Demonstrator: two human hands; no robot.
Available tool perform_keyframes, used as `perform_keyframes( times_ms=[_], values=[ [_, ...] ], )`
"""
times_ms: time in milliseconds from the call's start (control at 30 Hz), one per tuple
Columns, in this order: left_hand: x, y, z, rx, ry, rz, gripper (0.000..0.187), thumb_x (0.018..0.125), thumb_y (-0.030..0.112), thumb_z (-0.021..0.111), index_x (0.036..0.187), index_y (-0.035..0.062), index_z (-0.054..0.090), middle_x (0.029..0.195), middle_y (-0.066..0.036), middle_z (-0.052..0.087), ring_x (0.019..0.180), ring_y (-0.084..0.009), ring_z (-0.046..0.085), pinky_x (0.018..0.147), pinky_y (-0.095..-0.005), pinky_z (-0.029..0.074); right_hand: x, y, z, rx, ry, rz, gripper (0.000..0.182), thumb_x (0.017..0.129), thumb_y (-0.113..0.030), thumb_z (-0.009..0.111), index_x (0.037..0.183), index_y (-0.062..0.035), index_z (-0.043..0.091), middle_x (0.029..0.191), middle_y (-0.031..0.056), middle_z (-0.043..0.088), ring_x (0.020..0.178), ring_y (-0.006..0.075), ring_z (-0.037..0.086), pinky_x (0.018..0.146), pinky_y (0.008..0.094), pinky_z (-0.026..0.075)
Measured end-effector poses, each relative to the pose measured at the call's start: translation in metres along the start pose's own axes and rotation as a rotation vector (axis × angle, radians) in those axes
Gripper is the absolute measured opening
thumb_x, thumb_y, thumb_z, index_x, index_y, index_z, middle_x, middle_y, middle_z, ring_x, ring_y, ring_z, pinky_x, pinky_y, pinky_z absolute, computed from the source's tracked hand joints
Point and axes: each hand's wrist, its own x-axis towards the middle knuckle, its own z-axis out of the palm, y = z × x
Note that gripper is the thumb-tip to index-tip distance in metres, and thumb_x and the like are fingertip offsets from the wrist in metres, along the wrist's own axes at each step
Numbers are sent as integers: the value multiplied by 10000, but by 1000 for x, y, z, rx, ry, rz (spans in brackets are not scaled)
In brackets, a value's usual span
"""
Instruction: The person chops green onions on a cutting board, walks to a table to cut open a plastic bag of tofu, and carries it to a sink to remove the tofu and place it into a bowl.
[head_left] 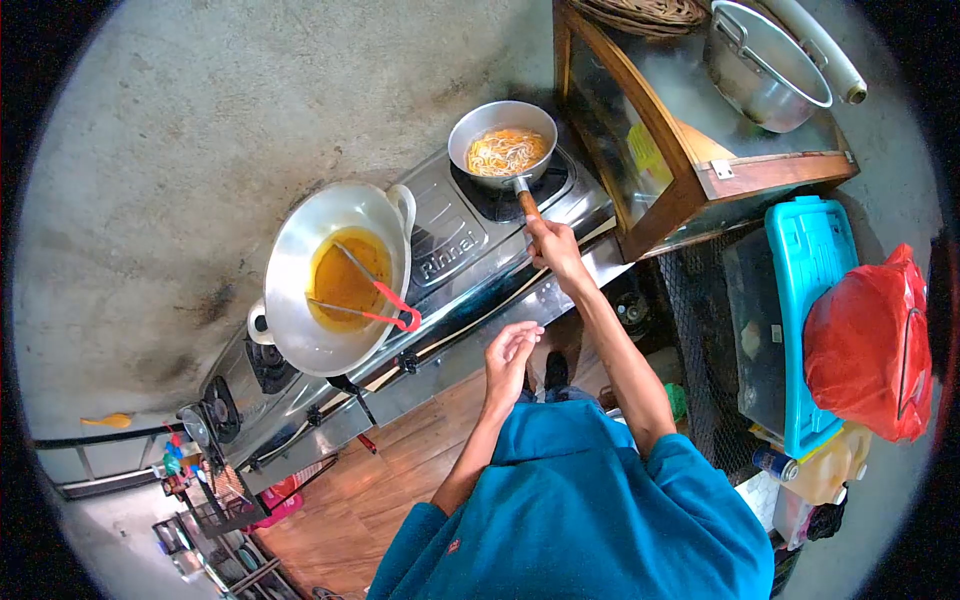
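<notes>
My right hand (553,250) is closed around the wooden handle of a saucepan (462,137). This pan rests on the right burner of the stove (470,215), with noodles (508,152) in liquid inside it. My left hand (508,360) hangs in front of my body, fingers loosely bent and apart from the thumb, with nothing visible in it. On the stove to the left sits a large two-handled wok (290,265) with yellow-brown oil in the bottom. Red-handled tongs (398,305) lean in the wok, their metal ends in the oil.
A glass-fronted wooden cabinet (690,195) stands right of the stove, with a metal pot (765,75) on top. Beyond my right arm are a turquoise lid (800,310) and a red plastic bag (870,350). A concrete wall (200,130) rises behind the stove.
</notes>
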Motion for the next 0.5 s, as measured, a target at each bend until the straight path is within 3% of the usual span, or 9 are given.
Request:
perform_keyframes(
  times_ms=[200, 500],
  values=[
    [-2, 0, 2, -12, 1, 11, 189, 947, 97, 581, 1106, 0, 614, 1051, -95, 669, 989, -137, 606, 916, -270, 458, -4, 17, -4, 73, -22, -23, 421, 931, -398, 564, 934, 22, 600, 614, 22, 527, 486, 90, 453, 434, 247, 332],
    [-5, -4, 3, -36, 22, 15, 193, 942, 99, 592, 1108, 4, 615, 1049, -103, 669, 997, -138, 603, 924, -280, 456, -3, 19, -16, -95, -65, -75, 482, 955, -427, 529, 994, 47, 608, 642, 77, 607, 487, 109, 521, 457, 256, 394]
  ],
)
